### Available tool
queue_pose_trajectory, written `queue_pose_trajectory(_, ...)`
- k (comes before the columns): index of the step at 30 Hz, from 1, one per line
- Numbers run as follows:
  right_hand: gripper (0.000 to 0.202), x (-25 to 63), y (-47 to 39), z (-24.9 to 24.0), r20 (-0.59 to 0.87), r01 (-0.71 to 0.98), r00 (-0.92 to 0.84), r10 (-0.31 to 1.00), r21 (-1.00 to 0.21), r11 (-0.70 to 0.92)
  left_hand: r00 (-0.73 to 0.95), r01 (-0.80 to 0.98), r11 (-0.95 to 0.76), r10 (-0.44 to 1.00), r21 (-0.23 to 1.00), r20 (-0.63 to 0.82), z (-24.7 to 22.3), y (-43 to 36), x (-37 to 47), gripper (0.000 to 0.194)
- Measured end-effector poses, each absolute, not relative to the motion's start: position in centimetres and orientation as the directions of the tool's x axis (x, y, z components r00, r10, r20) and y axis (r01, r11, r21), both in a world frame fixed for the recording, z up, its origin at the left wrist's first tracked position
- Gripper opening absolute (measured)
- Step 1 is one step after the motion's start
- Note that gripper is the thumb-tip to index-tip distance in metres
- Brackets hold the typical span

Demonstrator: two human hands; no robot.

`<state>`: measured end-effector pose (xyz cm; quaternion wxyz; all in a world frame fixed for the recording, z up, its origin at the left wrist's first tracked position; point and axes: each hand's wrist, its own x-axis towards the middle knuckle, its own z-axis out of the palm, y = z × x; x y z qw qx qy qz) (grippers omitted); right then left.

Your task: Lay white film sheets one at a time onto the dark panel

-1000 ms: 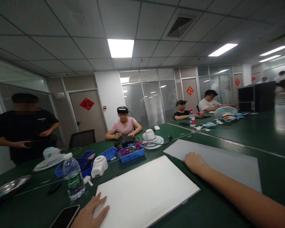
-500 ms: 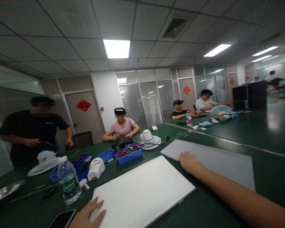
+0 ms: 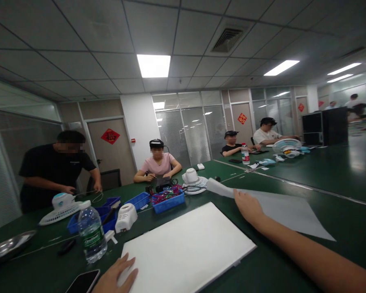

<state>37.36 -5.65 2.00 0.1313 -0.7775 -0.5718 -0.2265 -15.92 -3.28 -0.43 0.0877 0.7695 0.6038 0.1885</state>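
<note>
In the head view, the thin translucent grey sheet (image 3: 288, 211), flat on the dark green table (image 3: 353, 215) half a second ago, now bows upward at the end just beyond the right hand's (image 3: 246, 207) fingertips. That hand appears to pinch its edge, though its thumb is hard to make out; the sheet is thus partly lifted. The left hand (image 3: 117, 276) stays spread on the near-left corner of the white rectangular panel (image 3: 185, 244), which lies between both hands.
</note>
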Motion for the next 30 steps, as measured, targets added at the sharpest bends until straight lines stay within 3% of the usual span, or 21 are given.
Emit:
queue_pose_trajectory(4, 0.049, 33.8, -5.9, 3.2, 0.555, 0.994, -0.004, 0.832, 0.09, -0.055, 0.186, 0.875, -0.282, 0.947, 0.394, 0.263, -1.7, -2.5, -17.0, 0.065)
queue_pose_trajectory(9, 0.044, 25.7, -7.4, 1.5, 0.44, 0.908, -0.417, 0.795, 0.158, 0.389, 0.17, 0.837, -0.265, 0.958, 0.479, 0.232, -2.5, -2.1, -17.5, 0.073)
queue_pose_trajectory(13, 0.042, 20.9, -9.9, 0.9, 0.308, 0.763, -0.625, 0.718, 0.043, 0.645, 0.175, 0.832, -0.244, 0.968, 0.498, 0.181, -2.2, -2.3, -17.4, 0.075)
queue_pose_trajectory(18, 0.06, 18.7, -11.9, 1.9, 0.245, 0.668, -0.674, 0.697, -0.2, 0.717, 0.194, 0.887, -0.253, 0.963, 0.386, 0.186, -2.1, -2.1, -17.3, 0.077)
queue_pose_trajectory(22, 0.072, 19.5, -12.1, 2.4, 0.187, 0.593, -0.72, 0.668, -0.336, 0.732, 0.209, 0.881, -0.279, 0.954, 0.382, 0.214, -2.2, -1.9, -17.5, 0.069)
queue_pose_trajectory(30, 0.079, 21.9, -11.1, 2.3, 0.187, 0.653, -0.669, 0.719, -0.314, 0.689, 0.313, 0.873, -0.359, 0.932, 0.331, 0.183, -2.2, -2.1, -17.9, 0.062)
